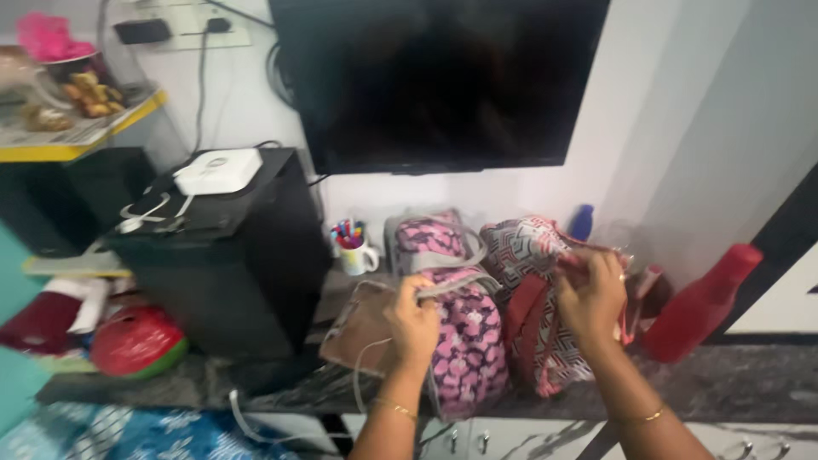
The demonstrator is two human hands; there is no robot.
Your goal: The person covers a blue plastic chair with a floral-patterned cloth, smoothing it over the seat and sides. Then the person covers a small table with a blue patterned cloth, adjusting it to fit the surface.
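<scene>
Gripping pink backpack (460,324) strap, left hand (415,319); right hand (590,294), patterned bag (532,255).

A white wall (256,111) stood behind everything, with a large dark flat screen (434,81) mounted on it. Below ran a dark stone-patterned bench (741,383), its pale cabinet doors (477,439) showing underneath. On the bench sat a tall black box-shaped speaker (230,264), carrying a small white device (217,170) and loose cables. A switch plate (192,21) was fixed high on the wall. To the left hung a yellow-edged shelf (77,136) crowded with small ornaments. Even, soft light filled the room.
</scene>
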